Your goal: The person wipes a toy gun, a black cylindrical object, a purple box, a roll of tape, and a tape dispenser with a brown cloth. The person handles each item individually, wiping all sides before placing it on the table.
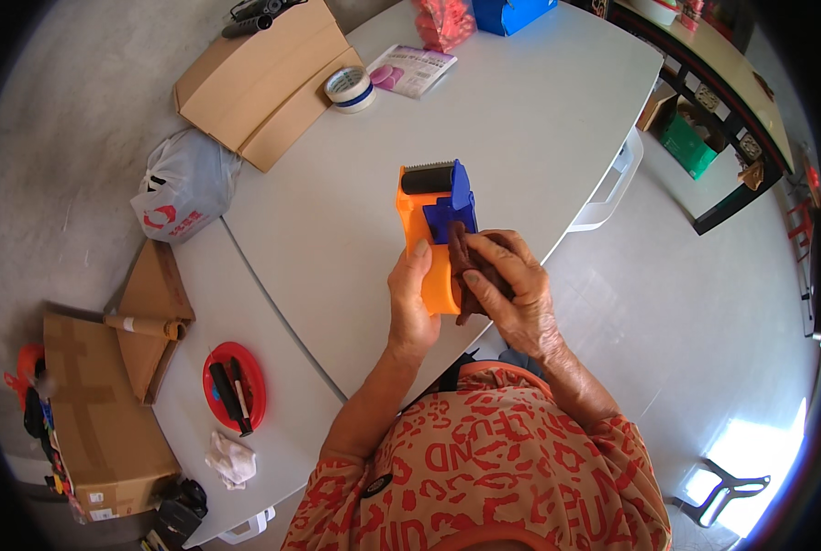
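Over the near edge of the table I hold an orange and blue tape dispenser (413, 217) tilted upright, its black roller and toothed metal edge at the far end. My left hand (412, 296) grips its orange side, with the thumb laid along the body. In my right hand (519, 289) is a bunched dark brown cloth (484, 274), pinched between thumb and fingers and pressed against the dispenser's right side. The cloth covers part of the orange body, so that side is hidden.
On the pale table (364, 220) lie a tape roll (351, 89), a flat printed packet (412, 71), an open cardboard box (263, 78) and a tied plastic bag (187, 184). To the left are a red basin (256, 386) with tools, a white cloth (231, 459) and a large carton (107, 422).
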Tool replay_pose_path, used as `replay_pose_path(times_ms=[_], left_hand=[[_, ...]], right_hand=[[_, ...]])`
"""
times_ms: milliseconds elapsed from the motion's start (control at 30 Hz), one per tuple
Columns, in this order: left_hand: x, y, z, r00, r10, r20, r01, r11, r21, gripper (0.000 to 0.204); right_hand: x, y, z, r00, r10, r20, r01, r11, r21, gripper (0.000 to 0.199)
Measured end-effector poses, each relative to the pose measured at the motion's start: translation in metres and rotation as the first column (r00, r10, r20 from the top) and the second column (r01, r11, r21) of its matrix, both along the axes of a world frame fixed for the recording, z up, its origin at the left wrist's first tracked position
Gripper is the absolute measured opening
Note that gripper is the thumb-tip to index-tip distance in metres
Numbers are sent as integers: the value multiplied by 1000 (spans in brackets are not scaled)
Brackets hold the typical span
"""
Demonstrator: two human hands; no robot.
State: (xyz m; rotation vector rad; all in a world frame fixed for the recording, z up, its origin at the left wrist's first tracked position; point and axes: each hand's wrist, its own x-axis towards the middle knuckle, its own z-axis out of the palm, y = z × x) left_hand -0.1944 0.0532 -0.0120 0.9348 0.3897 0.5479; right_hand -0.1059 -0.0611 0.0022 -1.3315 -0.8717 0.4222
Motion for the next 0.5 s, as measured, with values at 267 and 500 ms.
replay_pose_path(times_ms=[267, 500], left_hand=[[-1, 2, -5, 993, 115, -20, -116, 992, -45, 43], [-3, 4, -2, 991, 128, -29, -130, 991, -42, 39]], right_hand=[[-8, -9, -1, 986, 153, 72, -153, 988, -7, 44], [0, -23, -7, 934, 203, 294, -184, 979, -91, 38]])
